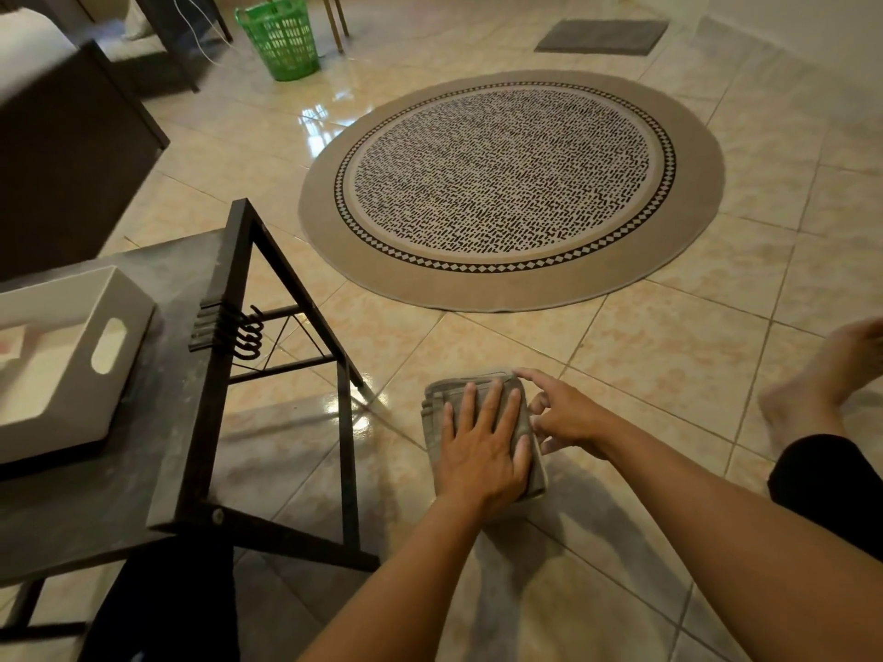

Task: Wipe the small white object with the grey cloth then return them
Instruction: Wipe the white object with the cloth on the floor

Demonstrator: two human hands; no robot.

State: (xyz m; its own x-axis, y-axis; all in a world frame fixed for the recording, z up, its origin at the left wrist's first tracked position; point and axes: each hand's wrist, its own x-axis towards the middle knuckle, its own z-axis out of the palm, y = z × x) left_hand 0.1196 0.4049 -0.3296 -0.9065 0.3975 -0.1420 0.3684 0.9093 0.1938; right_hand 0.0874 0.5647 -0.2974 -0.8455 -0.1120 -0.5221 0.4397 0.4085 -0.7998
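Item: grey cloth [432,398], folded into a thick, roughly rectangular pad with layered edges showing at its far left corner; soft, matte weave, no visible stains. Location: flat on the tiled floor [669,355], near centre of the scene, right of the black metal-framed table [239,260] and near side of the round patterned rug [511,183]. Left hand [482,441]: laid palm-down across the cloth, fingers spread and flat, pressing rather than gripping; nothing enclosed in it. The flat hold appears meant to pin the folds in place. Right hand [564,418]: at the cloth's right edge, fingers loosely curled and part open, index fingertip touching the far right corner; it seems to be squaring or tucking that edge, with nothing clasped. Small white object: not identifiable in view; whether it lies under the cloth cannot be told. White tray [114,308]: on the tabletop at left, with a cut-out handle, a likely return place. Judged stage: cloth being tidied for return.
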